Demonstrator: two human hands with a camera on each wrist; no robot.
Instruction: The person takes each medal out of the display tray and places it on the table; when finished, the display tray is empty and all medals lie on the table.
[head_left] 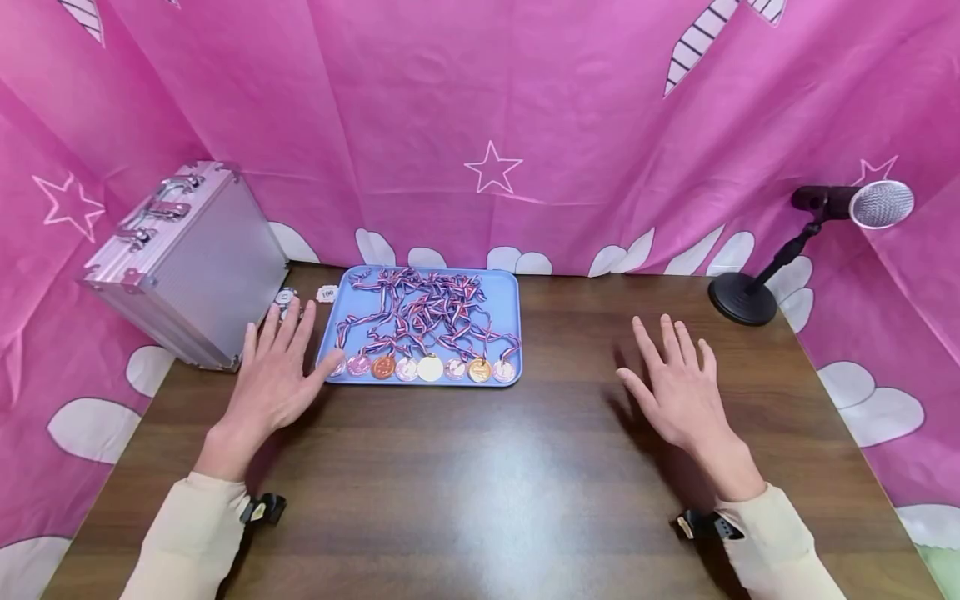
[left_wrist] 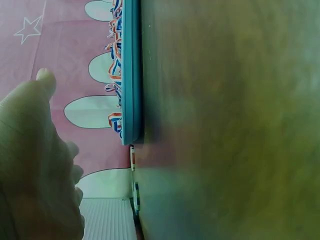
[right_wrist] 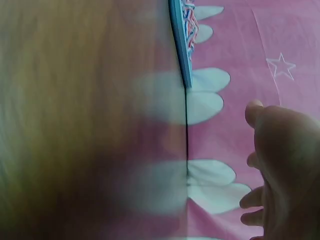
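Observation:
My left hand (head_left: 273,383) is held over the table's left side, fingers straight and spread, holding nothing. In the head view its thumb overlaps the front left corner of a blue tray (head_left: 508,287) and the leftmost medal there. Several medals, gold (head_left: 480,370), bronze (head_left: 383,367) and pinkish silver (head_left: 504,371), lie in a row along the tray's front. Their striped ribbons (head_left: 427,312) heap behind them. To the tray's right, my right hand (head_left: 678,396) hovers over the table with spread fingers, nothing in it. The left wrist view shows the tray (left_wrist: 131,75) side-on.
A silver case (head_left: 202,258) stands at the back left. Between it and the tray lie poker chips (head_left: 285,297), one white chip (head_left: 327,293) marked 100. A microphone (head_left: 881,205) on a black stand (head_left: 742,298) is at the back right. Pink curtain (head_left: 420,125) surrounds the wooden table (head_left: 420,492).

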